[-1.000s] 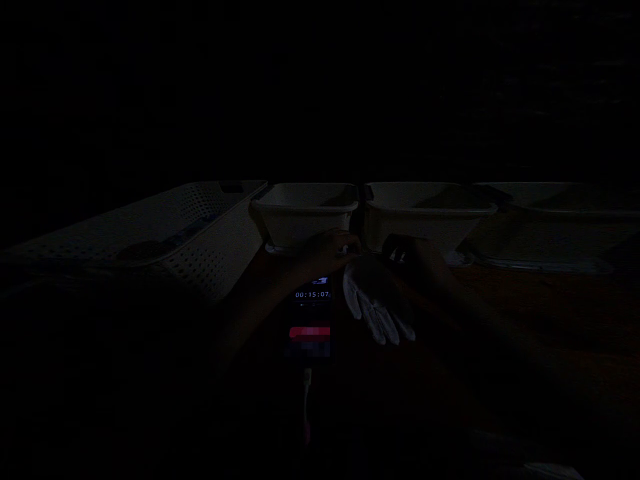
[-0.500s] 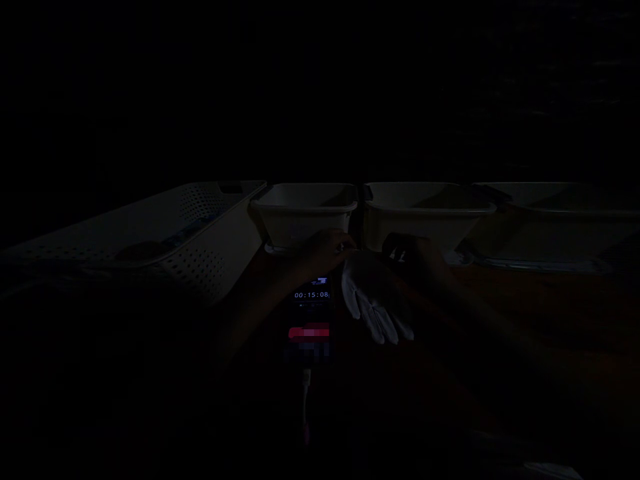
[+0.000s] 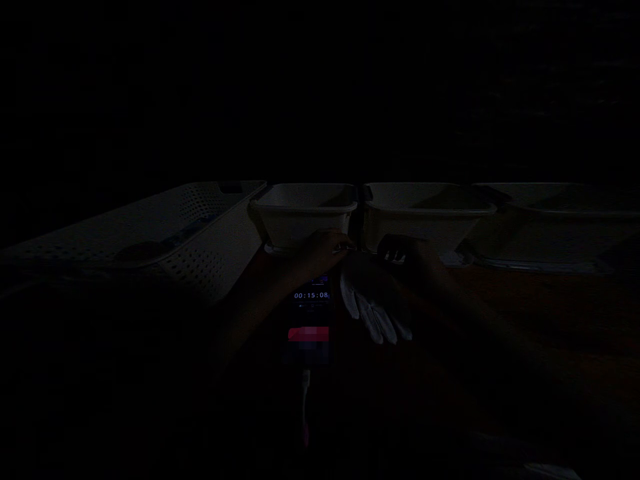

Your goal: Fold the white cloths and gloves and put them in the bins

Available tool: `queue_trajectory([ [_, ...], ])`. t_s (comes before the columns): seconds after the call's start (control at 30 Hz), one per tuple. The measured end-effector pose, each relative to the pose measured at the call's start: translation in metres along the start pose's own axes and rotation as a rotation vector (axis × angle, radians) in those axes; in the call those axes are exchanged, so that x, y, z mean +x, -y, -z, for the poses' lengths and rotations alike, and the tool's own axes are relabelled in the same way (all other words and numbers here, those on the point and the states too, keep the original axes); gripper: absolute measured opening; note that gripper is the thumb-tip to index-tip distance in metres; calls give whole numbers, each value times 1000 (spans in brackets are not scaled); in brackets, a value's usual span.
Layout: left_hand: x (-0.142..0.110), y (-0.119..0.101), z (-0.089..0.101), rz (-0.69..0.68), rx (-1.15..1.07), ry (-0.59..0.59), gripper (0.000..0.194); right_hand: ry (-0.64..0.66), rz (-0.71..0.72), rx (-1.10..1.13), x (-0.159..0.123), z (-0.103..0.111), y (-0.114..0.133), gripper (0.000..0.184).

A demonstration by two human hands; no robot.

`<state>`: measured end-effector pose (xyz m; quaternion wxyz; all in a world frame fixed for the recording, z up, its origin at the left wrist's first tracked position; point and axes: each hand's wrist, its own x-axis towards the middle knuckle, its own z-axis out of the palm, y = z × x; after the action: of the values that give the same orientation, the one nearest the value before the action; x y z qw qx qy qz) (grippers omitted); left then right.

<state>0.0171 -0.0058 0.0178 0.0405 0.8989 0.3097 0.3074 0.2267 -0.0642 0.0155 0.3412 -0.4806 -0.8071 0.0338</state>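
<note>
The scene is very dark. A white glove [image 3: 376,308] lies on the table with its fingers pointing toward me. My left hand [image 3: 325,248] is at the glove's cuff on the left, its fingers closed in a pinch. On the right side of the cuff my right hand [image 3: 407,255] also sits with curled fingers. Both hands seem to grip the cuff edge. A phone [image 3: 310,313] with a lit timer reading 00:15:08 lies just left of the glove.
Three white tubs [image 3: 305,215] [image 3: 425,217] [image 3: 555,227] stand in a row behind my hands. A perforated white basket [image 3: 200,253] lies tilted at the left. A cable [image 3: 306,400] runs from the phone toward me.
The glove has shifted slightly left and back, with its fingertips drawn in a little. Both hands stayed at its cuff. The timer went from 00:15:07 to 00:15:08.
</note>
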Motion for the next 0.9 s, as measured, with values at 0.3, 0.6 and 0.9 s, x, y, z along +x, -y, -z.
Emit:
queue_trajectory([
  [0.3,-1,-4,2,-50,108,26,14,-31,-4,-59,0,0,-3,7],
  [0.6,-4,-7,1,-79,176,30,14,0,-54,-61,1,0,-3,10],
  [0.9,-3,-5,1,-63,220,67,14,-3,-55,-65,0,1,-2,11],
])
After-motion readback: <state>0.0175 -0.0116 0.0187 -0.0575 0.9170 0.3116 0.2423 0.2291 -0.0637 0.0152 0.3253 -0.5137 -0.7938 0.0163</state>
